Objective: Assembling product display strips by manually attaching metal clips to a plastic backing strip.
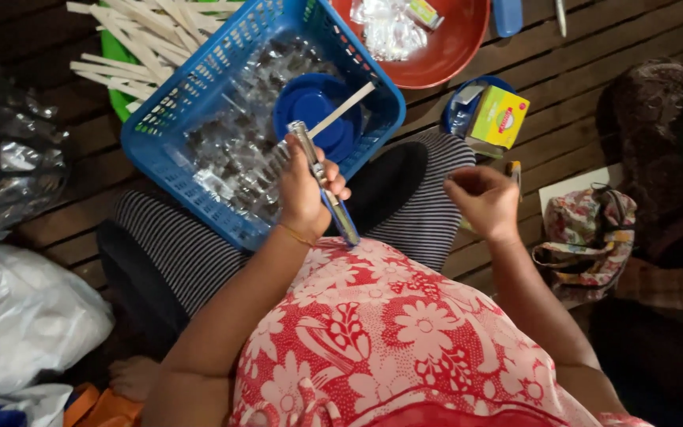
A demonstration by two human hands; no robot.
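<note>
The left hand (303, 194) gripped a stiff, light, blue-handled metal tool (324, 183), perhaps a stapler, by its middle over the blue basket (160, 119), while the right hand (484, 202) hung loosely curled, apparently empty.

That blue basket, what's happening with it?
A person sits on a wooden floor with the blue basket on their lap. It holds small clear packets and a blue lid. The left hand grips a metal stapler over the basket, with a flat wooden stick poking out beyond it. The right hand is closed and raised beside it, apart from the basket. More sticks lie piled behind the basket.
</note>
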